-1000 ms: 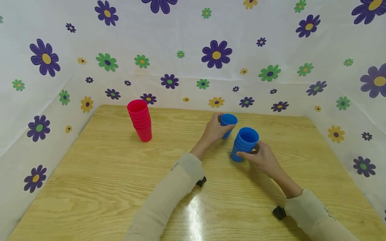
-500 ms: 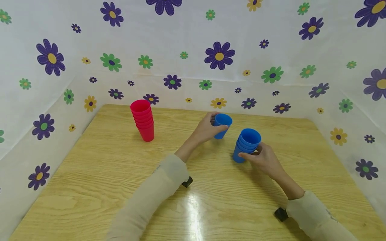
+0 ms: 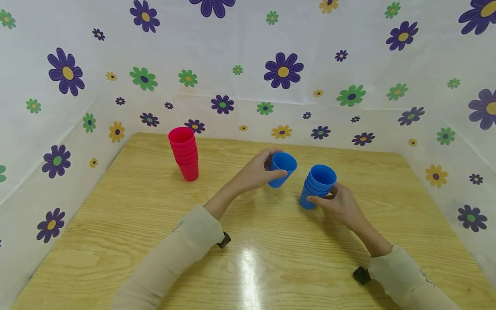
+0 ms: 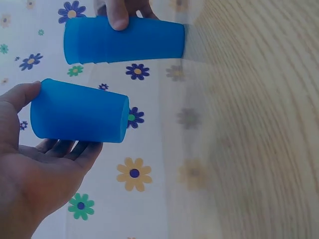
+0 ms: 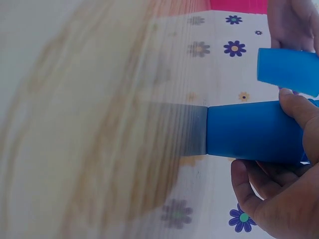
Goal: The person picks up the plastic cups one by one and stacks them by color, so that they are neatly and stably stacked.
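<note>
My left hand (image 3: pixel 257 172) holds a single blue cup (image 3: pixel 282 168) near its rim, thumb in front and fingers behind. In the left wrist view this cup (image 4: pixel 79 112) is clear of the wooden surface, its mouth facing up and slightly tilted. To its right stands a stack of blue cups (image 3: pixel 313 189), upright on the table. My right hand (image 3: pixel 341 204) grips that stack from the right side, with the thumb across the front. The right wrist view shows the stack's base (image 5: pixel 219 130) resting on the tabletop.
A tall stack of nested red cups (image 3: pixel 187 157) stands upright at the back left of the wooden table (image 3: pixel 116 232). White cloth with printed flowers (image 3: pixel 232 51) walls the table at the back and both sides.
My left hand has drawn the single blue cup left and then nearer to me, lifting and tilting it. The right hand and its stack stay put; the head view shifted slightly.
</note>
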Available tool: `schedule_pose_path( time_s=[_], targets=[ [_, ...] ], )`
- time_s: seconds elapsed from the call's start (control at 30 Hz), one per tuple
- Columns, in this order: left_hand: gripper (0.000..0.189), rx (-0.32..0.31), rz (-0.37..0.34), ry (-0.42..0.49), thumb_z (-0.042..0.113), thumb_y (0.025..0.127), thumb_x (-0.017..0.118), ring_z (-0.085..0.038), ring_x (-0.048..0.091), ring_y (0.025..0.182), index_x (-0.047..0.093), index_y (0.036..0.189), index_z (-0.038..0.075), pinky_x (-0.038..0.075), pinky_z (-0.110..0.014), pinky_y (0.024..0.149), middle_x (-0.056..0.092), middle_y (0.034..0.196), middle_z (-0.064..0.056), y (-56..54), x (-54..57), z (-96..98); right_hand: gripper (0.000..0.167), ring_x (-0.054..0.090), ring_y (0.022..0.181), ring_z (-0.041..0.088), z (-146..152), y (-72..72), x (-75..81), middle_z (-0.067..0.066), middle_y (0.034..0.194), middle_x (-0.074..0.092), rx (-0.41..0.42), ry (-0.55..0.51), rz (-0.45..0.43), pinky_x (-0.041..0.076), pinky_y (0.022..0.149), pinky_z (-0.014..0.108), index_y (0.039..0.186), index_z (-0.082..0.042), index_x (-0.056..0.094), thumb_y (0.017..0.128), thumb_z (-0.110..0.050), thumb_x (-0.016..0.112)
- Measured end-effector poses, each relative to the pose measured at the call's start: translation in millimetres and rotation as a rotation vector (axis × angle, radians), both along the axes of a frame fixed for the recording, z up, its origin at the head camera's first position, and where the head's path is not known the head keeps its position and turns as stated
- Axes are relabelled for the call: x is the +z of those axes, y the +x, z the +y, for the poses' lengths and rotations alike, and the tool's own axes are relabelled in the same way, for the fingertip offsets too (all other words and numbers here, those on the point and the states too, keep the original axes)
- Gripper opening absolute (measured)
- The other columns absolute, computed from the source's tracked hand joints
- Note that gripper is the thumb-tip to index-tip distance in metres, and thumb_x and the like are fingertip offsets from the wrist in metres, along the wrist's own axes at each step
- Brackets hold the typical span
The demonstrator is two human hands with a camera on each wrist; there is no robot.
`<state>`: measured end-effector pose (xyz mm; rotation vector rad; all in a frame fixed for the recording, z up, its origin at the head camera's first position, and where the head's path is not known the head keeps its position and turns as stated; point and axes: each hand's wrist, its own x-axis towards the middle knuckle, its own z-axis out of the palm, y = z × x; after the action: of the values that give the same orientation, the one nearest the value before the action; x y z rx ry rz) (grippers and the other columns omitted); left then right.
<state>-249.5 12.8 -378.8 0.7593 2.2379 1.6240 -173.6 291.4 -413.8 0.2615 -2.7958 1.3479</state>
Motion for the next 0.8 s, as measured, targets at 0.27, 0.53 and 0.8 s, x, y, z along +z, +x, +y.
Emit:
schedule_pose_path(
  time_s=[0.27, 0.53, 0.8],
  targets=[
    [0.067, -0.066, -0.003, 0.037, 0.025, 0.1, 0.068, -0.032, 0.051, 0.137, 0.036, 0.157, 0.008, 0.045, -0.047, 0.111, 0.05, 0.15, -0.015, 15.8, 16.6, -7.3, 0.064, 0.062, 0.12, 0.048, 0, 0.2, -0.1, 0.03, 0.133, 0.062, 0.017, -0.014, 0.005, 0.054, 0.096, 0.06, 0.142, 0.009, 0.048, 0.094, -0.021, 0.079],
    [0.065, -0.082, -0.017, 0.112, 0.026, 0.102, 0.067, -0.028, 0.056, 0.132, 0.037, 0.156, 0.006, 0.048, -0.045, 0.108, 0.054, 0.145, -0.013, 23.4, 27.4, -12.1, 0.063, 0.062, 0.122, 0.047, 0, 0.6, 0.4, 0.03, 0.134, 0.062, 0.035, -0.028, 0.013, 0.054, 0.096, 0.059, 0.142, 0.009, 0.048, 0.094, -0.019, 0.079],
    [0.059, -0.099, 0.024, 0.122, 0.024, 0.101, 0.069, -0.025, 0.063, 0.122, 0.045, 0.152, 0.005, 0.052, -0.039, 0.103, 0.061, 0.138, -0.011, 31.8, 38.4, -6.1, 0.064, 0.061, 0.122, 0.048, 1, 0.8, -0.1, 0.03, 0.136, 0.061, 0.045, -0.034, 0.017, 0.054, 0.096, 0.06, 0.144, 0.009, 0.047, 0.094, -0.017, 0.078]
  ],
)
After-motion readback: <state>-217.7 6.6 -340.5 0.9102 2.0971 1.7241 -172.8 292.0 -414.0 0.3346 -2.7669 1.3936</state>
